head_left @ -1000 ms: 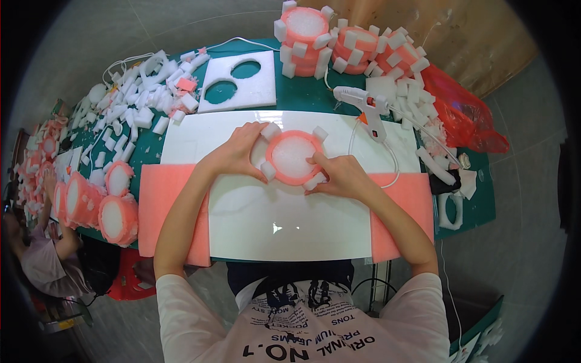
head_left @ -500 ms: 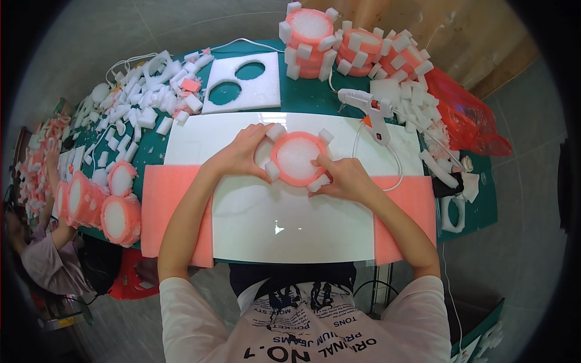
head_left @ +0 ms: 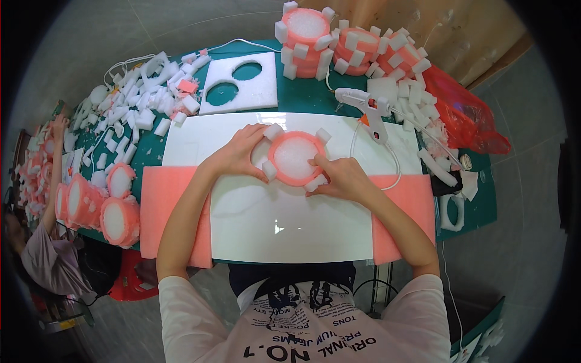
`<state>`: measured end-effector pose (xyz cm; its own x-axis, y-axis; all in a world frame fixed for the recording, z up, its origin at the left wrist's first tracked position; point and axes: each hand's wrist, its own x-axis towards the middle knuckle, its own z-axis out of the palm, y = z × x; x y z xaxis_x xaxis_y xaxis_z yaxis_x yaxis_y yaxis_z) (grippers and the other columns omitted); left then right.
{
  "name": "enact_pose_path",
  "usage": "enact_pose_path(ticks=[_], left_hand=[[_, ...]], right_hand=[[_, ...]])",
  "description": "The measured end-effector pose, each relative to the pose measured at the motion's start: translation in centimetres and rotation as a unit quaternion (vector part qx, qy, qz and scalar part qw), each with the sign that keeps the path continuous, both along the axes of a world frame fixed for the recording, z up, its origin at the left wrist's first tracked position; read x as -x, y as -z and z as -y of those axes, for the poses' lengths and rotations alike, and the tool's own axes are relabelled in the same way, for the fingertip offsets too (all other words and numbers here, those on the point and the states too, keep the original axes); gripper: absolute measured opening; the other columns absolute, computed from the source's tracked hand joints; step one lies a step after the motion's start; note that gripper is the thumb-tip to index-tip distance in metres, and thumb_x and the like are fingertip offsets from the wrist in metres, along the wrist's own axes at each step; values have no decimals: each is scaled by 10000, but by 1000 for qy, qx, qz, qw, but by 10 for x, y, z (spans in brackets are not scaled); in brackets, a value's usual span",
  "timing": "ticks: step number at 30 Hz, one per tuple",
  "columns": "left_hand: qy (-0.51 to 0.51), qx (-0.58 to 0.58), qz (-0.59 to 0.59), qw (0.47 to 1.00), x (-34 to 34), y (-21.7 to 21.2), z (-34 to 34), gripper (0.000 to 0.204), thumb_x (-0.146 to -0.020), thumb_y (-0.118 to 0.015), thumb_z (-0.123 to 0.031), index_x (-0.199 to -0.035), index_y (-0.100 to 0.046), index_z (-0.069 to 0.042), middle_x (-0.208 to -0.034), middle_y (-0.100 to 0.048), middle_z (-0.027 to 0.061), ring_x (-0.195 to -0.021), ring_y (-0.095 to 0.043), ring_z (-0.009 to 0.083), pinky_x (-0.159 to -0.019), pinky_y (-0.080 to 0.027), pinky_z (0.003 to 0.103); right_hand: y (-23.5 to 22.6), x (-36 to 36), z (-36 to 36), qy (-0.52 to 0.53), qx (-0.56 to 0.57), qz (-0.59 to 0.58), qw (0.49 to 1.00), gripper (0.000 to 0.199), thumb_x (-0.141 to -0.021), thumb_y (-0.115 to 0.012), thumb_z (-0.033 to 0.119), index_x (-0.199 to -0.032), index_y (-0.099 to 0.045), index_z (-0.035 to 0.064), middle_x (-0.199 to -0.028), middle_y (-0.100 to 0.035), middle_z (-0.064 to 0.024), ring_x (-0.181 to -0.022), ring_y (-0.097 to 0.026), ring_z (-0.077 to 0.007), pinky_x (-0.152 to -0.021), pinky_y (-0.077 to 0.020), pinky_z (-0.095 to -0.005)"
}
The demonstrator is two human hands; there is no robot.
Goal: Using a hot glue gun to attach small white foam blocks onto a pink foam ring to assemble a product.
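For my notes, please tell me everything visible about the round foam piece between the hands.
The round foam piece has a whitish face, pink rim and four white blocks around it. It appears flat on the glossy white board, left hand at its left blocks, right hand gripping its lower-right side.

Surface (head_left: 305, 94): green. Board (head_left: 284, 239) at near edge: glossy plain white, salmon-pink foam sheets (head_left: 172, 212) either side. Foam disc (head_left: 296, 158): pink rim, white centre, white blocks (head_left: 274, 131). Far edge: stacks (head_left: 307, 47) in pink and white, white panel (head_left: 257, 91). Far right corner: red bag (head_left: 463, 115). Glue gun (head_left: 357, 101): white with orange. Scraps (head_left: 145, 118), far left corner: mostly white, some pink.
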<state>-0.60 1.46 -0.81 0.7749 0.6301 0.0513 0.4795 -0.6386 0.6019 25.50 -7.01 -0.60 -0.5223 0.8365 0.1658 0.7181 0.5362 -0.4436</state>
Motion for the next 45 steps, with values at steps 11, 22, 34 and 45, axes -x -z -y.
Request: enact_pose_path(ticks=[11, 22, 34, 45], left_hand=[[-2, -35, 13, 999, 0, 0, 2, 958, -460, -816, -340, -1253, -364, -49, -1246, -379, 133, -1133, -360, 310, -969, -295, 382], [2, -40, 20, 999, 0, 0, 3, 969, -458, -819, -362, -1251, -362, -43, -1252, -380, 140, -1155, -352, 316, -968, -292, 385], [-6, -40, 15, 999, 0, 0, 1, 958, -457, -821, -368, -1243, -371, -55, -1270, -370, 144, -1160, -356, 319, -970, -293, 386], [-13, 14, -14, 1000, -1, -3, 1, 1026, -441, -834, -373, -1285, -339, -66, -1301, -321, 161, -1217, -287, 328, -1019, -254, 399]], right_hand=[[-16, -3, -2, -27, 70, 41, 996, 508, -650, -722, 376, -991, -464, 101, -588, -565, -77, -579, -579, -296, -528, -426, -368], [-4, -2, 0, -7, -23, 3, 1000, 509, -582, -759, 298, -993, -530, 103, -543, -542, -57, -508, -555, -256, -464, -377, -341], [-1, 1, 0, 17, -34, 14, 999, 509, -572, -761, 295, -986, -538, 101, -543, -540, -71, -503, -550, -259, -458, -370, -345], [-11, -2, -2, 1, 44, 35, 998, 577, -602, -748, 391, -1032, -492, 103, -633, -583, -96, -605, -585, -298, -537, -425, -365]])
